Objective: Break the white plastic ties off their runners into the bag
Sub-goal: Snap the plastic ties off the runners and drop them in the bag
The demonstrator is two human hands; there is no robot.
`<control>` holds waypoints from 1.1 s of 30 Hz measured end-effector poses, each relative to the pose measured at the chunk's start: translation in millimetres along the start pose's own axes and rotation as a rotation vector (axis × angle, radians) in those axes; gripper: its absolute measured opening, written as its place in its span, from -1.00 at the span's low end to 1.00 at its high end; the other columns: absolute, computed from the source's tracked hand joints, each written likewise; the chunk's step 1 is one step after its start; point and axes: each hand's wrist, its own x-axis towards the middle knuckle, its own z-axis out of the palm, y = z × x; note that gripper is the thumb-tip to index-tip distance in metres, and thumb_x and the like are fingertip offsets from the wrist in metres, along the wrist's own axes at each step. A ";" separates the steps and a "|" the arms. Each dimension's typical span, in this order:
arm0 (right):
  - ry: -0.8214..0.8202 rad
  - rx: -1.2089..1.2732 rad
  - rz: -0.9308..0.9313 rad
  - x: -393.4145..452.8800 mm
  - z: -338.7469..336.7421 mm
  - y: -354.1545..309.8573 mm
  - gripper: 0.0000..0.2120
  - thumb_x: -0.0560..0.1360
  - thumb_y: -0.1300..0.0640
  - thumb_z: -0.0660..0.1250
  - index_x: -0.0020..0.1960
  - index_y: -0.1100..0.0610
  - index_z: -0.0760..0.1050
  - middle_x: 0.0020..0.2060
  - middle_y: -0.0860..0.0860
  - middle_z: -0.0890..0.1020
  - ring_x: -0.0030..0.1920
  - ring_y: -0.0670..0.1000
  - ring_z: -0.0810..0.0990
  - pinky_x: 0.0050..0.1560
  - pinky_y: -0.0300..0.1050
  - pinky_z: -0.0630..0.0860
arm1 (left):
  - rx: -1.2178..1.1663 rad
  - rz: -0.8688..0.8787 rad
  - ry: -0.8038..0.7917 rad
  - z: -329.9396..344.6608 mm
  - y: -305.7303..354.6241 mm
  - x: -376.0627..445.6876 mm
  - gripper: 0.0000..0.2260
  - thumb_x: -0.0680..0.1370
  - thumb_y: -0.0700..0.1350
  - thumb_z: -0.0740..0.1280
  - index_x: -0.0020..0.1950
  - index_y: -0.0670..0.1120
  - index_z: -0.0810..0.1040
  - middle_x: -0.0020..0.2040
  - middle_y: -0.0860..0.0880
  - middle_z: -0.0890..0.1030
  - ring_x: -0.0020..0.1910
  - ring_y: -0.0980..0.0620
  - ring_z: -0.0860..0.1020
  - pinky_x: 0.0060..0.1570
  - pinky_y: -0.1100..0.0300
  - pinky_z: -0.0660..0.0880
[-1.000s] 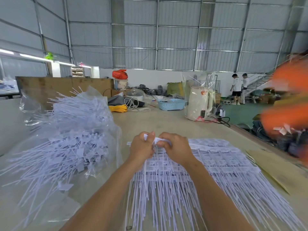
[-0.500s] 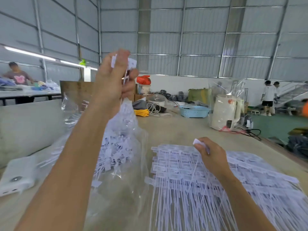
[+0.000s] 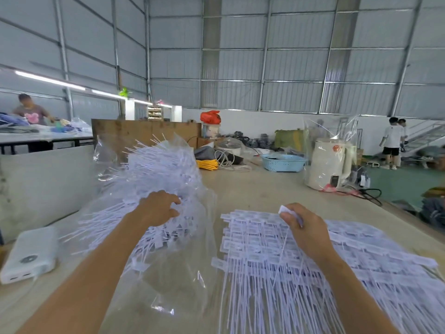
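A clear plastic bag point(image 3: 183, 256) full of loose white ties point(image 3: 154, 179) lies on the table at centre left. My left hand point(image 3: 159, 208) rests on the ties at the bag's mouth, fingers loosely curled and spread, holding nothing that I can see. To the right lies a flat stack of white ties on their runners point(image 3: 265, 249). My right hand point(image 3: 301, 225) hovers over the stack's far edge and pinches a small white piece point(image 3: 284, 210), with a thin tie strand hanging below it.
A white power bank point(image 3: 31, 254) lies at the table's left edge. Farther back stand a blue basket point(image 3: 284, 162), a yellow cable coil point(image 3: 207, 164) and a bagged white appliance point(image 3: 327, 162). People stand at the far left and far right.
My left hand came down from head height, where it held ties, onto the bag's mouth. My right hand stayed over the stack with its white piece.
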 end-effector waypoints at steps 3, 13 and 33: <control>-0.023 0.007 -0.001 1.1 -4.6 -2.5 -0.82 0.56 0.01 0.26 0.08 0.05 0.55 -0.16 0.00 0.61 -0.05 0.09 0.56 0.06 0.01 0.46 | 0.169 -0.048 0.191 -16.8 26.6 -7.4 -0.70 0.59 0.06 0.24 0.28 -0.01 0.50 0.24 -0.08 0.50 0.24 -0.11 0.47 0.20 0.03 0.37; -0.141 0.177 -0.069 2.8 -15.9 -1.4 -0.69 0.54 0.28 0.24 0.27 0.11 0.37 -0.01 0.08 0.62 0.06 0.10 0.57 0.15 0.03 0.47 | -0.971 0.300 0.038 18.8 215.0 -31.0 -0.66 0.54 0.14 0.29 0.05 -0.14 0.56 -0.08 -0.11 0.66 -0.12 -0.05 0.64 -0.01 -0.01 0.58; -0.261 0.022 -0.094 -2.1 -30.7 29.3 -0.79 0.53 0.12 0.31 -0.23 0.20 0.49 -0.35 0.10 0.48 -0.31 0.05 0.39 -0.26 -0.06 0.29 | -1.309 0.165 -0.010 67.5 229.2 -27.8 -0.77 0.60 -0.08 0.28 -0.25 -0.11 0.43 -0.47 -0.05 0.46 -0.67 0.17 0.36 -0.55 0.29 0.31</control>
